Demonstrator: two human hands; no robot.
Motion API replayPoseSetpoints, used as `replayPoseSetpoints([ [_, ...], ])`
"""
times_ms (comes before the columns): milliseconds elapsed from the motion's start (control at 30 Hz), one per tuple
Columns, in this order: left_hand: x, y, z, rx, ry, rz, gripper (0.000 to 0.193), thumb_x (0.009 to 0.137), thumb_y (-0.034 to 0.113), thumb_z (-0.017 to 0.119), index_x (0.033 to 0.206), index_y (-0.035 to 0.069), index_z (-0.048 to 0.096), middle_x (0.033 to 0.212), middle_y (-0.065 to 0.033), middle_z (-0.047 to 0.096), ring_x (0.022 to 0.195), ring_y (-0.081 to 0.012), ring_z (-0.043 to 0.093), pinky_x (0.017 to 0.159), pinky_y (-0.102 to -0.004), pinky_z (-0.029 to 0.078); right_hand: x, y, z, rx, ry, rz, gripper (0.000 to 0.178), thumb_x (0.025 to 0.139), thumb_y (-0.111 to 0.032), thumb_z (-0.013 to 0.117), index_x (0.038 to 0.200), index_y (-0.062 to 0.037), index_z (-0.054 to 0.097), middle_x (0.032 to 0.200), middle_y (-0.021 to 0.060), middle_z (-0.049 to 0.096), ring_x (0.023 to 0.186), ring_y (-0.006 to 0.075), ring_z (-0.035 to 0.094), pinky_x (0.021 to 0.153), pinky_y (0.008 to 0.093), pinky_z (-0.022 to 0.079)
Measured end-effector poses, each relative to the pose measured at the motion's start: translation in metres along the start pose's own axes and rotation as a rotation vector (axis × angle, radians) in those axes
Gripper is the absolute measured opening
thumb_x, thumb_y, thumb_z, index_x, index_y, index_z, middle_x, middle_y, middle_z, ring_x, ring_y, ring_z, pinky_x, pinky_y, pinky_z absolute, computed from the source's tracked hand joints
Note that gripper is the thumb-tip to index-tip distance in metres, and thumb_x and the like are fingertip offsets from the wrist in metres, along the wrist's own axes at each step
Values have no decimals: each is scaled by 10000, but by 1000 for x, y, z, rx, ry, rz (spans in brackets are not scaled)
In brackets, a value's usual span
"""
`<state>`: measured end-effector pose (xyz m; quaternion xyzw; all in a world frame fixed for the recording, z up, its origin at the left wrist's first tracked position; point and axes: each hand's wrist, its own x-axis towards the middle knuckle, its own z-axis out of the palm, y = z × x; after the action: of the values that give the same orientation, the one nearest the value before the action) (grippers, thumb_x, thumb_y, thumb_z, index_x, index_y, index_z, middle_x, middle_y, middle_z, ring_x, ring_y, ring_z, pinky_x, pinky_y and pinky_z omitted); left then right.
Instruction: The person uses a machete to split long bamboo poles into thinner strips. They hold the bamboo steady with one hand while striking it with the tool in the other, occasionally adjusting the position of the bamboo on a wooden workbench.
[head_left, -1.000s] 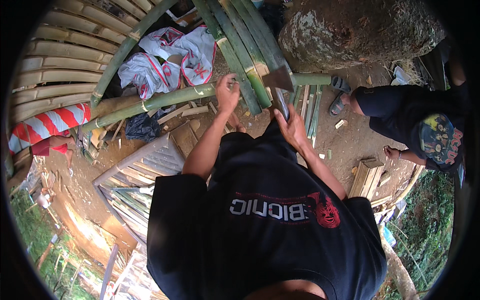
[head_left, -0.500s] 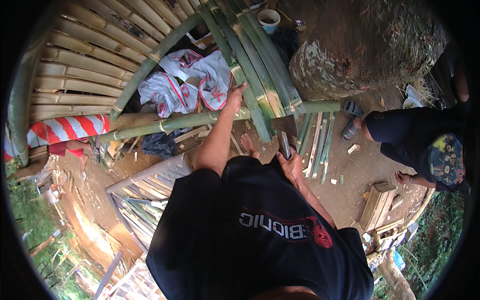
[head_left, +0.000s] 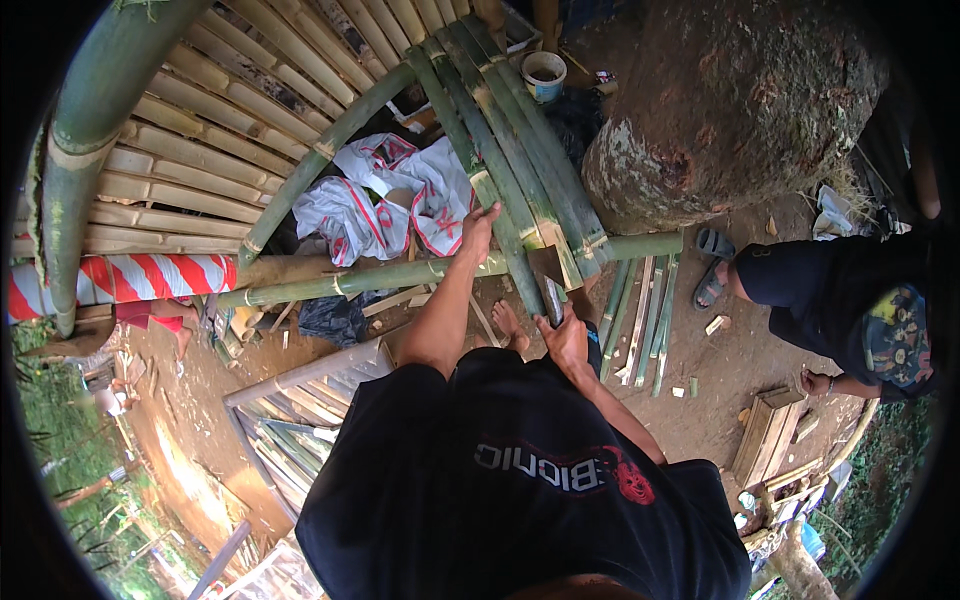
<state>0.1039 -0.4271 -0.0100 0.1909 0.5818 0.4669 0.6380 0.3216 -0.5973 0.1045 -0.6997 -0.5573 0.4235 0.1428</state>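
My left hand [head_left: 478,232] grips the left edge of a green split bamboo strip [head_left: 488,190], thumb on top and the other fingers mostly hidden. My right hand [head_left: 567,340] is closed round the handle of a broad-bladed knife [head_left: 547,265]. The dark blade lies against the near end of the strips, just right of the held one. Several more bamboo strips [head_left: 540,150] run side by side away from me, resting across a round bamboo pole [head_left: 400,277]. Their near ends show pale cut patches.
A large boulder [head_left: 720,130] stands at far right, by a small bucket [head_left: 544,76]. White sacks [head_left: 385,195] lie behind the pole. At right a person in dark clothes [head_left: 840,290] stands near a wooden box [head_left: 768,435]. Loose strips [head_left: 640,310] lie on the ground.
The knife and my right hand have moved left, bringing the blade nearer the held strip's end. My left hand stays on the strip. The view has shifted slightly.
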Motion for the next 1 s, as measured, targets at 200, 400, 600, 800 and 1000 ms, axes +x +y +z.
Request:
replayPoseSetpoints([
  [200, -13, 11, 9, -46, 10, 57, 279, 892, 272, 695, 995, 16, 656, 944, -75, 670, 800, -190, 644, 686, -356, 518, -2, -2, 7, -48, 0, -9, 597, 790, -322, 743, 1217, -4, 474, 880, 306, 653, 841, 475, 636, 717, 504, 517],
  [400, -20, 19, 12, -27, 34, -25, 288, 886, 243, 707, 1008, -10, 642, 964, -83, 668, 836, -197, 645, 736, -365, 520, -7, -15, 5, -40, -24, 13, 591, 791, -264, 729, 1253, -20, 455, 1039, 296, 630, 954, 479, 605, 801, 523, 496],
  [600, -12, 10, 4, -10, 59, 27, 322, 864, 252, 734, 995, -26, 638, 934, -81, 665, 833, -190, 637, 729, -352, 509, -7, -11, 8, 20, 32, -88, 582, 784, -232, 729, 1254, -22, 456, 1090, 284, 607, 1009, 476, 581, 830, 511, 486],
  [800, -24, 21, 13, 44, 60, 13, 290, 870, 257, 727, 991, -1, 674, 929, -59, 674, 825, -138, 621, 754, -314, 499, -6, -9, 8, 9, 37, -81, 576, 787, -243, 727, 1246, -19, 461, 1074, 293, 611, 995, 478, 585, 823, 509, 486],
  [1000, -8, 0, 3, 0, -1, 116, 298, 891, 278, 702, 1045, 22, 699, 907, -4, 667, 813, -105, 571, 767, -302, 461, -5, -1, 12, 0, 40, -100, 569, 794, -267, 721, 1232, -15, 459, 1044, 296, 620, 975, 478, 593, 810, 508, 485],
])
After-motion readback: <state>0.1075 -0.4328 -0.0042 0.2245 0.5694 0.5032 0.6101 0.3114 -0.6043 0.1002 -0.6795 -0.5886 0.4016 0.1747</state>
